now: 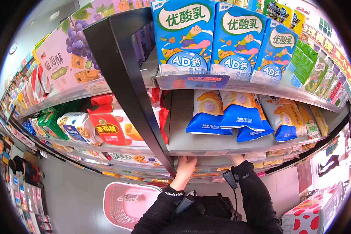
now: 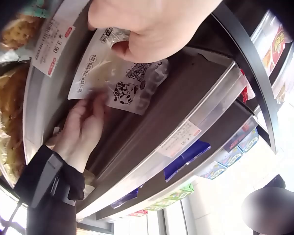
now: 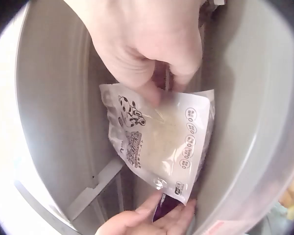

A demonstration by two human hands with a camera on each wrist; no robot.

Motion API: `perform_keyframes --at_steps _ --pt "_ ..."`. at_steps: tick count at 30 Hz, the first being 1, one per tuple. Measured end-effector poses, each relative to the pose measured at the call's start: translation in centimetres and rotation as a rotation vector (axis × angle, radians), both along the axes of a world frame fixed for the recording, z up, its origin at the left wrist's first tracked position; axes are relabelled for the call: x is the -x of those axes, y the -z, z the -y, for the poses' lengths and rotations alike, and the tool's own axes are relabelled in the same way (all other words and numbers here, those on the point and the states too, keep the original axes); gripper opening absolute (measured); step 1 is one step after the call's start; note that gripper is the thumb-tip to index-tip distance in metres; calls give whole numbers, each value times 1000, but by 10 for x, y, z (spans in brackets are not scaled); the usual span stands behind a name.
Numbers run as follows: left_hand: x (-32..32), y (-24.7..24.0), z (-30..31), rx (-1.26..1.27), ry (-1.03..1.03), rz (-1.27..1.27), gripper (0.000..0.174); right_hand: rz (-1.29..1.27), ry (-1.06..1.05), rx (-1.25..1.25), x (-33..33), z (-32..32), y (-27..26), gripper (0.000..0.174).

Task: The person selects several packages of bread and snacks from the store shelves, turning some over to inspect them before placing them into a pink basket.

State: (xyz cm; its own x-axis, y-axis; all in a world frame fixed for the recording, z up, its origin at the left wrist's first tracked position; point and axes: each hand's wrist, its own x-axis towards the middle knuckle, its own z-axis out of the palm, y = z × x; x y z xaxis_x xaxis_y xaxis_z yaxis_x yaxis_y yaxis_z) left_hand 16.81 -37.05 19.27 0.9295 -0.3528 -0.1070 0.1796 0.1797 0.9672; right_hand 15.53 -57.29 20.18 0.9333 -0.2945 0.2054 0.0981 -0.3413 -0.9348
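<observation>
Your right hand (image 3: 147, 44) sits closest, its fingertips pinching the upper edge of a white, half-clear plastic pouch printed with a black cartoon cow (image 3: 161, 137). Your left hand (image 3: 157, 223) meets the pouch at its opposite corner; from the left wrist view its thumb and curled fingers nip that edge, so both hands hold the pouch between them. The pouch lies flat against the grey metal shelf (image 3: 54, 107), tucked in the low gap beneath the shelf that carries the blue-and-yellow snack bags (image 1: 208, 113). Above those stand blue milk cartons (image 1: 183, 35). Near your left elbow, a pink plastic basket (image 1: 124, 202) rests on the floor.
</observation>
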Motion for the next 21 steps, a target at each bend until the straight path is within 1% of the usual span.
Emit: perform_keyframes --at_steps 1,2,3,5,6,8,10,11,12,13,14,15,16,17,18,19,20,21 --pt "4 1 1 -113 -61 189 38 11 3 67 -9 -4 -4 21" --pt "6 2 3 -226 -122 380 40 23 6 134 8 -1 6 21" --pt "7 -1 2 -225 -125 380 40 36 10 201 2 -4 3 22" --pt "11 -8 -1 -262 -44 522 44 61 18 333 11 -4 9 22" --pt "10 -6 0 -263 -47 521 44 73 21 398 10 -5 7 22" --pt "7 1 4 -231 51 474 49 98 31 532 3 -6 2 22" --pt "11 -6 5 -213 55 463 50 130 44 665 9 -3 -1 22" --pt "15 -9 5 -198 62 450 51 135 44 665 13 -2 -2 22" --pt "25 -17 7 -186 5 494 47 69 65 519 21 -5 -9 22" --pt "36 -25 6 -190 3 495 47 2 84 371 31 -9 -19 22" --pt "49 -33 5 -181 -4 430 46 -95 -18 169 49 -14 -45 26" --pt "61 -35 3 -175 -10 363 44 -96 -20 162 59 -13 -43 26" --pt "72 -28 3 -133 -21 390 36 -16 -65 90 74 -9 -39 27" --pt "85 -28 2 -142 -20 388 36 64 -108 17 89 -6 -35 28" --pt "99 -28 1 -73 45 307 32 18 -155 -23 106 -4 -36 29" --pt "113 -27 0 -6 109 223 29 15 -154 -33 124 -3 -34 29" --pt "126 -23 0 9 123 184 23 -27 -181 -118 143 -4 -31 28" --pt "139 -15 -2 -2 123 176 23 -70 -209 -203 161 -4 -30 27"
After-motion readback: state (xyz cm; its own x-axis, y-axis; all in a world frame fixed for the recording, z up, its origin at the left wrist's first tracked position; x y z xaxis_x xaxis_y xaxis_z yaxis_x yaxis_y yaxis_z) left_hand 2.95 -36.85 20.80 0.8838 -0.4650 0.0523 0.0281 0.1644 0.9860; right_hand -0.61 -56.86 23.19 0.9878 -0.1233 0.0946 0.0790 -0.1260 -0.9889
